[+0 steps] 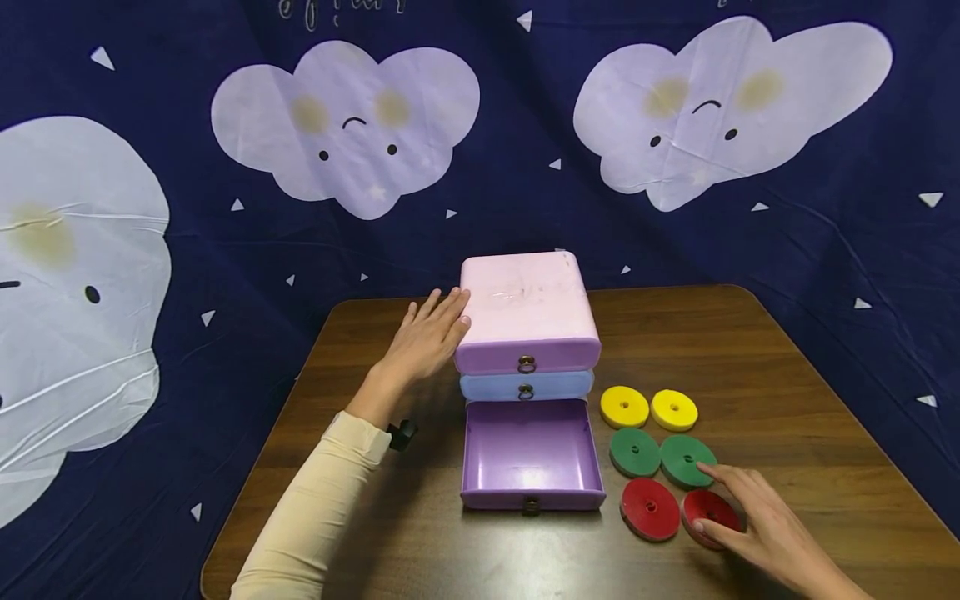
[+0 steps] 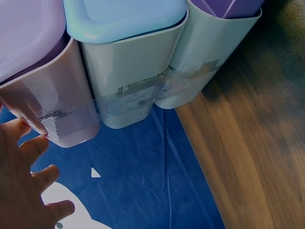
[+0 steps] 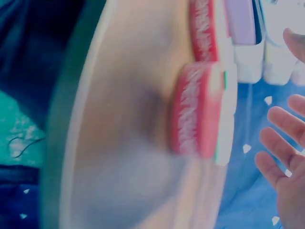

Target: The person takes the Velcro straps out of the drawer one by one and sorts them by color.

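My left hand (image 1: 426,337) rests with its fingers spread against the left side of a small drawer unit (image 1: 525,296). The unit has a pink top, a purple and a blue drawer front, and a purple bottom drawer (image 1: 532,446) pulled out with nothing in it. On the right, my right hand (image 1: 768,521) reaches over the near-right red roll of tape (image 1: 712,508), thumb across it and a fingertip overlapping a green roll (image 1: 686,458). In the right wrist view, the fingers are spread apart beside the red roll (image 3: 195,112), which has white lettering round its edge.
Beside the unit lie another red roll (image 1: 649,508), another green roll (image 1: 634,452) and two yellow rolls, one on the left (image 1: 624,408), one on the right (image 1: 674,410). A dark blue cloth with clouds (image 1: 525,183) hangs behind the wooden table (image 1: 660,333).
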`<state>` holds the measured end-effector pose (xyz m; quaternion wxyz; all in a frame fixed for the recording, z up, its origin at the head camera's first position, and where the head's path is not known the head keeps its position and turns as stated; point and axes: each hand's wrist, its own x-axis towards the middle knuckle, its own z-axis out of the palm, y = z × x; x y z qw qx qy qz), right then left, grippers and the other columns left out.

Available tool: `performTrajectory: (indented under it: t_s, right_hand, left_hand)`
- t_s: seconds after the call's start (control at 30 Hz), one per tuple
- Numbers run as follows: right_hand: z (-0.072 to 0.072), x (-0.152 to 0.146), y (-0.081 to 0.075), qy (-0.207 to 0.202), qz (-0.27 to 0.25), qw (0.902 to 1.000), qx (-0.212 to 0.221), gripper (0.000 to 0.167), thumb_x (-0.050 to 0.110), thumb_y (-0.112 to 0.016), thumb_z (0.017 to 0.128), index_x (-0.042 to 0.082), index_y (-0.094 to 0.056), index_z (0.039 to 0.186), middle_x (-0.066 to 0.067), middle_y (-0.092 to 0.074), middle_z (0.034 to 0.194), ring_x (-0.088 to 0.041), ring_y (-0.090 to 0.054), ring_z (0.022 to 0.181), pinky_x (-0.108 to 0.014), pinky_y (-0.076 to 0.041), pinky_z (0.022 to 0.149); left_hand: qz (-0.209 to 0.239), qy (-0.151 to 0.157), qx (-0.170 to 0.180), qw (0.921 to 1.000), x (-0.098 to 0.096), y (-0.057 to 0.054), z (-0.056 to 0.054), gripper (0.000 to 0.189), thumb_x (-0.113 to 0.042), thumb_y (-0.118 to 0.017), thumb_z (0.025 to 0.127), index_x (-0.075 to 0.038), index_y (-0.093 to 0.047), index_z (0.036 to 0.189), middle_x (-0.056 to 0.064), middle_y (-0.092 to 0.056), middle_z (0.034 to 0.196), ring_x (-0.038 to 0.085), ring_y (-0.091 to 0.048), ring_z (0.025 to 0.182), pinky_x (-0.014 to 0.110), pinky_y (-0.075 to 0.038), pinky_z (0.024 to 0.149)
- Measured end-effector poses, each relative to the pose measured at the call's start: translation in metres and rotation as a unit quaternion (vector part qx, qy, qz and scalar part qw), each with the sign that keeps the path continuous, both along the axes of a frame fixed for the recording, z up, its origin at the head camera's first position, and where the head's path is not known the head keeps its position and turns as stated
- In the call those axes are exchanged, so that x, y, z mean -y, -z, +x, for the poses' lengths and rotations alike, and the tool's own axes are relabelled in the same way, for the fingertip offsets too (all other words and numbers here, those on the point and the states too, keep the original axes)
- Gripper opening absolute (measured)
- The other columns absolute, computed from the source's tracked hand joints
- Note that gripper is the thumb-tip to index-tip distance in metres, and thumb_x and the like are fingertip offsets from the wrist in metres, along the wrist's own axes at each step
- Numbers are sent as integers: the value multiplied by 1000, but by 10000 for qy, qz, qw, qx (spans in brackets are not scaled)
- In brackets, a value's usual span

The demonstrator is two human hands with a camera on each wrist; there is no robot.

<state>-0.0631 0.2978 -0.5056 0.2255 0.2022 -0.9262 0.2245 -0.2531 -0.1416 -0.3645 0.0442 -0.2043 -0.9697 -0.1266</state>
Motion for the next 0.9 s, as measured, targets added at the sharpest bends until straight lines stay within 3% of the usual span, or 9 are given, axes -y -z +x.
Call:
performTrajectory:
  t_s: [0.33, 0.73, 0.9]
  right_hand:
    - [-7, 41, -29, -575, -501, 9966, -315, 78, 17, -90, 54, 9, -59, 125, -3, -62, 114, 10, -41, 112, 3, -23, 96]
    - [-13, 91, -39, -846, -888, 9924, -51, 61, 17, -87, 63, 14, -61, 118, 2, -65, 109, 2, -53, 105, 2, -30, 94]
    - [-14, 107, -37, -919, -1035, 9902, 181, 54, 19, -85, 66, 13, -62, 115, 3, -66, 105, -4, -58, 96, -2, -41, 85]
  left_hand:
    - [-113, -21, 14, 9999, 0, -1, 0, 55, -51, -14, 101, -31, -10, 152, -6, -10, 160, 24, -3, 150, 55, -5, 118]
    - [-43, -49, 67, 10000, 0, -1, 1, 55, -51, -14, 101, -32, -8, 152, -5, -11, 161, 23, -2, 150, 54, -1, 119]
    - [-70, -51, 30, 10000, 0, 0, 0, 55, -51, -14, 101, -31, -9, 152, -5, -11, 161, 24, -4, 150, 55, -4, 119]
